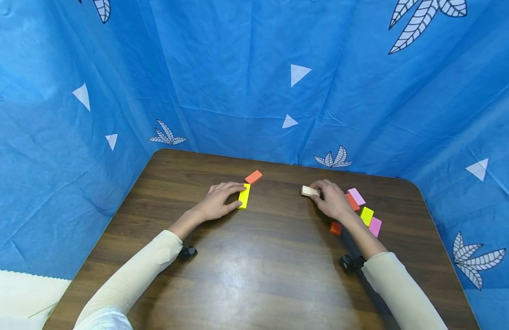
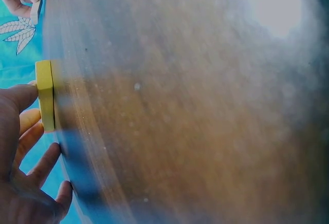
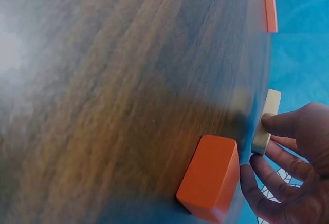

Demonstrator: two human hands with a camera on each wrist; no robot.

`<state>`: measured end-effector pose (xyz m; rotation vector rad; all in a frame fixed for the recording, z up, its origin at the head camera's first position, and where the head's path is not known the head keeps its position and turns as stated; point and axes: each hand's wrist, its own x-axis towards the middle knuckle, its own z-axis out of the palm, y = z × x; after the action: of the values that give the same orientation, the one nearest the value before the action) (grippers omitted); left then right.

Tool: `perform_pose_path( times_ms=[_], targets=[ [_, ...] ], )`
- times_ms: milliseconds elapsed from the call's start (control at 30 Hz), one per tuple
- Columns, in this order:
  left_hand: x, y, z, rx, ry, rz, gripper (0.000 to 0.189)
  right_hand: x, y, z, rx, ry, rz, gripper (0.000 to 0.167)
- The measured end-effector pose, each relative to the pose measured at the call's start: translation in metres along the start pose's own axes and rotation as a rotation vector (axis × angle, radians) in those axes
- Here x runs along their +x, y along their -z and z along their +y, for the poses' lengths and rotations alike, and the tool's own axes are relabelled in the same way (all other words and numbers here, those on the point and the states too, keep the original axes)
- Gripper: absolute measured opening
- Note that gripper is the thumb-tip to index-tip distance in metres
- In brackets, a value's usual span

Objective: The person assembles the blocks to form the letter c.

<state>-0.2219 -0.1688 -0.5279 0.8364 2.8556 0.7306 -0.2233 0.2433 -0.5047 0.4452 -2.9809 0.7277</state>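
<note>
On the left, the left hand (image 1: pixel 218 200) pinches a yellow block (image 1: pixel 244 196) by its long sides, thumb near one end and fingers at the other. The left wrist view has the thumb on the near face of this yellow block (image 2: pixel 45 95), its other fingers spread behind. Touching or close to its far end lies an orange block (image 1: pixel 253 177). Farther right, the right hand (image 1: pixel 329 198) grips a plain wooden block (image 1: pixel 308 191) between thumb and fingers. That wooden block (image 3: pixel 267 121) appears just above the tabletop in the right wrist view.
Around the right forearm lie several blocks: pink (image 1: pixel 356 196), red-orange (image 1: pixel 352 202), yellow (image 1: pixel 366 215) and another pink (image 1: pixel 375 226). An orange-red block (image 1: pixel 335 228) sits left of that wrist. A blue patterned cloth (image 1: pixel 246 82) hangs behind the brown wooden table (image 1: pixel 238 266).
</note>
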Motion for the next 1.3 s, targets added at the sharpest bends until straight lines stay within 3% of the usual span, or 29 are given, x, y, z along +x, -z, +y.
perform_pose_path(
  times_ms=[1300],
  targets=[
    [0.000, 0.001, 0.001, -0.005, 0.012, -0.006, 0.056, 0.036, -0.021, -0.022, 0.068, 0.010, -0.006, 0.029]
  ],
)
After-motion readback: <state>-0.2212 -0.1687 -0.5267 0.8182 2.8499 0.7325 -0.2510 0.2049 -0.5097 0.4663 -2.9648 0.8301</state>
